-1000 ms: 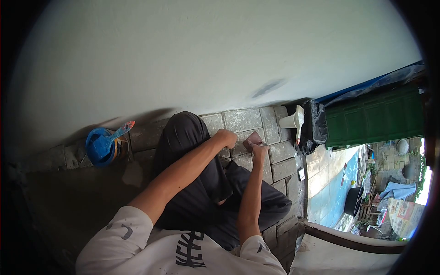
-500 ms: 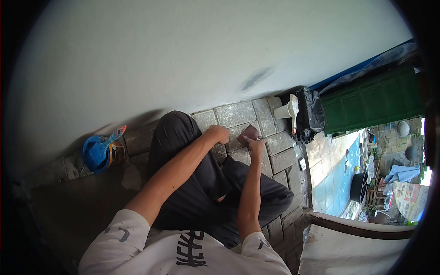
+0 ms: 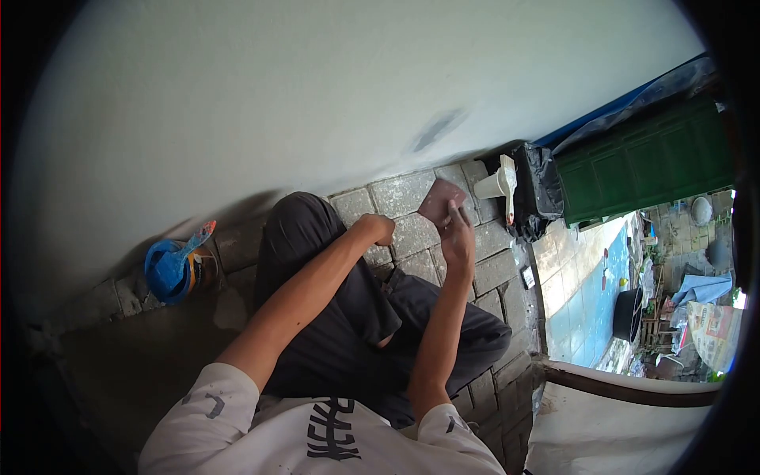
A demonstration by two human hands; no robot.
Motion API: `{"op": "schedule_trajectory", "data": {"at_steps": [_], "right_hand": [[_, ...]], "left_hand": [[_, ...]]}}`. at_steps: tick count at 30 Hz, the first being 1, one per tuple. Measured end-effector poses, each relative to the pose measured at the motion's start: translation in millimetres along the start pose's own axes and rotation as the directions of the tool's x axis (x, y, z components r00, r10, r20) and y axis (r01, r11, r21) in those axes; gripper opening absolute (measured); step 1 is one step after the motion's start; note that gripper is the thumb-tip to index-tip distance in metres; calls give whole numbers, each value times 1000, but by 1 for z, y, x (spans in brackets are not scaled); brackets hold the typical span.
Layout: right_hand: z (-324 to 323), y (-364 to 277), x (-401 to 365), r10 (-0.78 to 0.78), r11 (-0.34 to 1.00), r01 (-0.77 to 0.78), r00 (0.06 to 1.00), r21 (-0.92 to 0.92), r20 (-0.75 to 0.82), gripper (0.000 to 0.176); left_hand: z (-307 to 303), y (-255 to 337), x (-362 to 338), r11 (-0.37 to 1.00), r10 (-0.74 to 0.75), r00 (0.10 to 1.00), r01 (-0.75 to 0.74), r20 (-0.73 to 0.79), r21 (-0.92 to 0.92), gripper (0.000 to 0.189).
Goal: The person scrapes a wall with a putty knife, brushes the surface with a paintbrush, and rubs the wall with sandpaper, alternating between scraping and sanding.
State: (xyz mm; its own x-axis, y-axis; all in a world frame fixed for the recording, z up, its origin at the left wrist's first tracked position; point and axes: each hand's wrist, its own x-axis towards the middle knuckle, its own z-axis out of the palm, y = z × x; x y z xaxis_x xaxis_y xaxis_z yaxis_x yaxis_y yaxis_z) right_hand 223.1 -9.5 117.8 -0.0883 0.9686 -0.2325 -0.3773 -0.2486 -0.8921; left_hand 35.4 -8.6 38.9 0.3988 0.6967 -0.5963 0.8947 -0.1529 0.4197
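White wall [image 3: 317, 95] and grey paving blocks [image 3: 400, 194] are shown, with a blue paint bucket [image 3: 168, 269] at the wall's foot. The left hand [image 3: 378, 228] is curled closed beside the knee, with nothing seen in it. A reddish-brown square sheet [image 3: 439, 196] is pinched between thumb and fingers of the right hand [image 3: 459, 239], above the blocks near the wall.

Soft daylight from the right, dim left corner, heavy fisheye vignette.

Single head cam, fisheye w/ dark round rim. Looks steeply down over own chest [image 3: 332, 431] & knees [image 3: 305, 218] at paving [image 3: 402, 194] by wall [image 3: 317, 95]; right hand [image 3: 457, 237] close, mid-frame.
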Motion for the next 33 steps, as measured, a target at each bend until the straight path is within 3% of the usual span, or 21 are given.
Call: {"op": "schedule_trajectory", "data": {"at_steps": [2,3,4,5,7,8,9,13,16,18,20,21,22,23,24,26,28,30,31,32,33], "right_hand": [[23,-14,-9,0,993,3,1000,120,-25,23],[10,-13,-4,46,996,-41,997,76,-59,24],[-18,3,10,-158,979,163,986,-119,55,29],[-18,1,8,-174,967,186,981,-175,84,36],[-24,-1,13,-202,942,217,976,-255,85,32],[-20,-7,6,-27,982,2,991,186,133,32],[-5,-17,-3,-39,970,-14,976,242,215,29],[9,-40,-11,-58,969,28,991,244,117,24],[25,-57,-15,-159,972,155,987,177,7,25],[42,-73,-20,-194,963,181,980,200,47,27],[90,-89,-38,-446,895,445,887,-36,-121,32],[120,-90,-47,-681,723,572,687,-388,-255,36],[132,-93,-43,-708,697,592,656,-404,-260,36],[138,-102,-37,-888,398,600,442,-694,-128,34],[143,-113,-31,-971,42,469,229,-882,75,34],[157,-126,-10,-943,-329,307,-64,-893,325,35],[198,-142,-7,-949,-314,233,-52,-920,311,36],[237,-150,-1,-985,-166,634,-73,-755,156,32],[246,-148,-6,-980,-136,652,23,-746,199,34],[255,-143,-12,-962,-99,670,124,-736,242,48],[265,-134,-18,-951,-88,744,136,-662,279,49]], "left_hand": [[12,-7,16,999,31,999,-30,-34,33,32],[12,-8,13,999,43,998,-42,-55,25,31],[15,-7,10,999,43,996,-42,-74,8,29],[25,-11,18,998,64,986,-61,-152,21,28],[20,-6,8,999,42,978,-47,-204,-22,27],[17,-4,6,999,28,983,-33,-182,-24,29],[22,-4,19,1000,-2,987,-2,-162,-21,31],[10,1,7,994,3,994,-14,-110,-107,33],[8,4,1,996,18,990,-31,-143,-83,28],[7,5,-2,995,19,987,-33,-162,-89,27],[5,6,-2,993,23,987,-40,-157,-109,27],[9,6,7,995,33,988,-47,-151,-86,27],[12,5,5,996,63,979,-73,-192,-49,25],[21,2,10,993,104,956,-115,-273,-25,23],[21,3,10,995,74,963,-88,-258,-43,21],[8,4,-9,991,82,983,-98,-166,-87,28],[9,2,-4,991,51,990,-67,-132,-118,33],[8,2,-1,994,65,992,-73,-105,-79,31],[24,-5,17,995,79,990,-86,-118,-53,31],[48,-15,48,987,134,972,-148,-191,-61,28],[56,-22,66,976,184,948,-208,-260,-68,26]]}}
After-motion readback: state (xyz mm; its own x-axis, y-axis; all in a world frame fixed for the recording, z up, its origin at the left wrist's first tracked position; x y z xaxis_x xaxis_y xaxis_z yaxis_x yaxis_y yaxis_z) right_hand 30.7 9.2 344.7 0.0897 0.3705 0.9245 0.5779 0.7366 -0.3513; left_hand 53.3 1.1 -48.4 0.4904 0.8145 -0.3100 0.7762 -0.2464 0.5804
